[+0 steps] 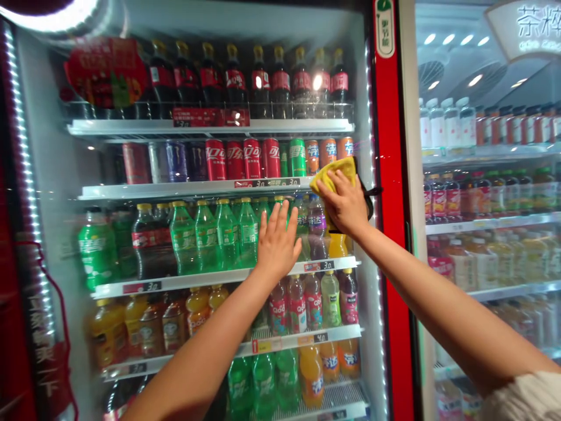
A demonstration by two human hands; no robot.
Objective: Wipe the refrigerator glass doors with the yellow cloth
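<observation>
A glass door (210, 193) of a drinks fridge stands in front of me. My right hand (344, 202) presses a yellow cloth (335, 171) with a dark edging against the glass, at the height of the can shelf on the right side. Its fingers lie over the cloth and partly hide it. To the left and lower down, my left hand (278, 240) is held up to the same glass with straight fingers and nothing in it. Green soda bottles (228, 234) show behind the door beside that hand.
Behind the glass, shelves hold cola bottles (235, 79), red cans (252, 159) and orange soda bottles (312, 374). A red door frame (397, 193) runs down the right, with a second drinks fridge (491, 225) beyond it. A red cord (61, 292) hangs at the left.
</observation>
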